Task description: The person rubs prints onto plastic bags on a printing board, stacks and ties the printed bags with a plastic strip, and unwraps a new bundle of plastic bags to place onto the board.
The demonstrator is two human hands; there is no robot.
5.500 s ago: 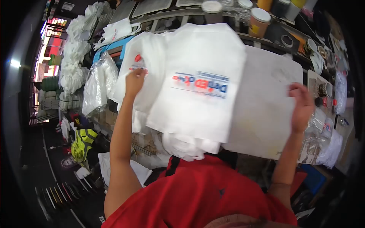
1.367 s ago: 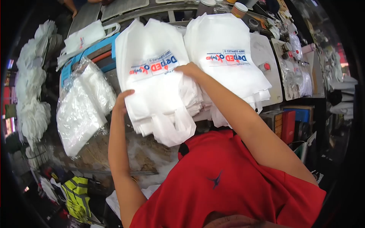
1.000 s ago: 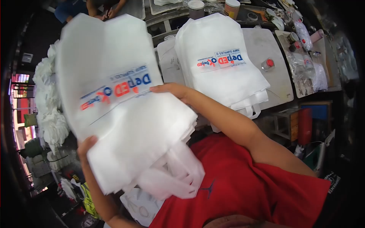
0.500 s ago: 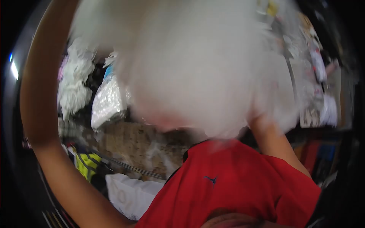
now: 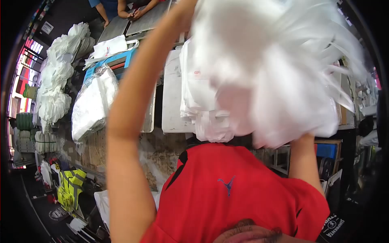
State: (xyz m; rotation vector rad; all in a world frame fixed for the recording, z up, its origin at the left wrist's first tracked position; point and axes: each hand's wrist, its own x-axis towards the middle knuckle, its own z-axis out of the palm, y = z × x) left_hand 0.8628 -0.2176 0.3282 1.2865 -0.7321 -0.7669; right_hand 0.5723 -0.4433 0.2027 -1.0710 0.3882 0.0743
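Observation:
A blurred bundle of white bags [image 5: 283,81] is held up in the air between my hands, its loose handles fanning out at the right. My left hand [image 5: 187,9] is at the bundle's upper left edge near the top of the view, fingers hidden. From below, my right hand [image 5: 304,139] holds the bundle's lower right part; the bags cover its fingers. Beneath and left of the bundle, a stack of white bags [image 5: 198,95] lies on a pale board [image 5: 171,97], handles toward my body.
A clear plastic package [image 5: 91,105] lies left, beside a blue frame [image 5: 131,58] with a white bag [image 5: 107,48] on it. White bundles [image 5: 56,89] hang farther left. Two people's arms [image 5: 139,12] show at the top. A yellow vest [image 5: 72,188] is lower left.
The stack lifted off the table at the left has swung up and to the right. My left arm has risen, and my right hand has moved from its top to beneath it.

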